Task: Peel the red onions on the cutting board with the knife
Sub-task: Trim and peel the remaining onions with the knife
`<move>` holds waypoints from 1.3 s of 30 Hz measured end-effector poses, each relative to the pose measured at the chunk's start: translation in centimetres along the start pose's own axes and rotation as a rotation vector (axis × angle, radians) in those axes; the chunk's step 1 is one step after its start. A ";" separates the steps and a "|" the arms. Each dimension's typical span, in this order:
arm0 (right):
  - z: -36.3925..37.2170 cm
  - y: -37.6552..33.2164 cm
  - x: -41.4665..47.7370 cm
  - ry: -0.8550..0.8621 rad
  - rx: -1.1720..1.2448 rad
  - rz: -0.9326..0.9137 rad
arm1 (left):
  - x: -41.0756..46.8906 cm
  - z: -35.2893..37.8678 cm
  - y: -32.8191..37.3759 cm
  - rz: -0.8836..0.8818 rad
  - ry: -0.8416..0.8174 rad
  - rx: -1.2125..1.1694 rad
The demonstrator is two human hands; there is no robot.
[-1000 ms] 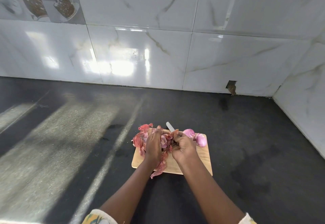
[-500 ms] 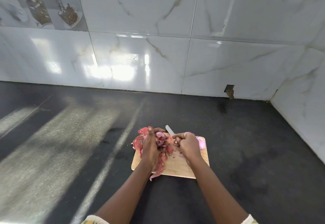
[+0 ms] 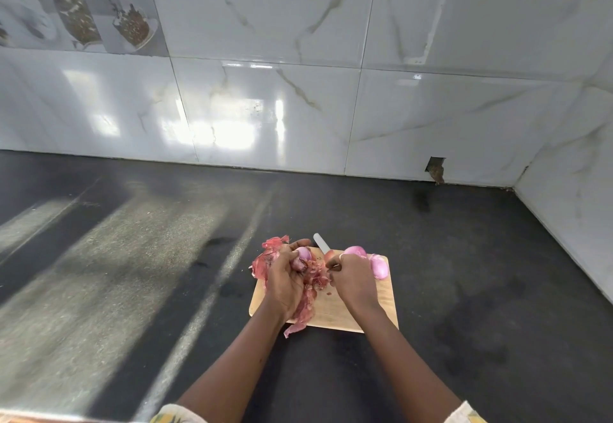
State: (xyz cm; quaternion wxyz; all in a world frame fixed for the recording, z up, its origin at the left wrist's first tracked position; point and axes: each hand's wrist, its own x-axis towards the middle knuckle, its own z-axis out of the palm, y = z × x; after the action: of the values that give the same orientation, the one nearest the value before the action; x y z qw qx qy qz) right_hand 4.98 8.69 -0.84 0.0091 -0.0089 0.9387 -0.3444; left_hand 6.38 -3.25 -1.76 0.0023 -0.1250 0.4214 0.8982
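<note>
1. While the left hand (image 3: 285,285) curls round a partly skinned red onion (image 3: 302,254) over the far left of the cutting board (image 3: 335,311), the bulb's pale bare side faces up. That probably lets the blade reach the skin still clinging lower down.
2. The right hand (image 3: 355,278) is fisted round the knife (image 3: 321,244) with the handle hidden inside. The pale blade sticks out past the knuckles, pointing away and left, with its base just beside the held onion. I cannot tell if they touch.
3. Two peeled onions (image 3: 379,266) lie at the board's far right corner, behind the right hand. They sit well apart from the waste, so this looks like the done pile.
4. Loose red skins (image 3: 267,256) are heaped on the board's left side, under and beyond the left hand. One strip (image 3: 293,328) hangs over the near edge onto the dark countertop (image 3: 464,290).
5. Judged stage: mid-peel on this bulb, with two finished. No unpeeled onions show, though some may hide under the skins.
6. The next move needs the edge slipped under the remaining skin. The risk is that the blade works close to the left fingers.
</note>
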 end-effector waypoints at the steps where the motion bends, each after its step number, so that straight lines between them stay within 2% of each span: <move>1: -0.2 -0.1 0.0 0.031 0.037 0.012 | 0.1 -0.1 -0.1 -0.001 -0.001 -0.011; 4: -0.5 -0.6 -0.2 0.099 0.165 -0.016 | 0.3 -0.3 -0.2 -0.006 0.007 -0.001; 8: -0.7 -1.3 -0.6 0.074 0.255 -0.142 | 0.4 0.2 -0.2 0.032 -0.020 0.051; 13: 0.0 -0.5 -0.2 0.115 0.041 -0.319 | 0.5 0.2 -0.3 0.074 -0.018 0.098; 19: 0.4 0.2 0.2 0.426 -0.291 -0.585 | 0.7 0.0 -0.2 0.038 -0.097 0.126; 21: 0.3 0.1 0.2 0.426 -0.309 -0.573 | 0.5 0.0 0.0 0.029 -0.118 0.128; 24: 0.2 -0.1 0.5 0.303 -0.275 -0.465 | 0.5 0.1 -0.1 0.030 -0.122 0.127; 28: -0.9 -0.9 1.0 0.084 -0.041 -0.235 | 0.6 0.0 -0.1 0.050 -0.109 0.202; 31: -1.7 -0.6 1.6 -0.009 0.225 -0.081 | 0.5 0.0 -0.1 0.021 -0.109 0.204; 36: -2.1 -0.2 1.6 -0.227 0.869 0.192 | 0.3 0.7 0.3 -0.051 -0.051 0.075; 39: -2.1 -0.2 1.3 -0.304 1.131 0.278 | 0.5 0.9 0.5 -0.081 -0.056 0.030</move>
State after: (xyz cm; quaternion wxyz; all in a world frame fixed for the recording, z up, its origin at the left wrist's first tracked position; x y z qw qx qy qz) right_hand 3.65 9.85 0.88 0.1915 0.0713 0.5903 -0.7809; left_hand 5.63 -2.91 -0.94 0.0524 -0.1167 0.4290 0.8942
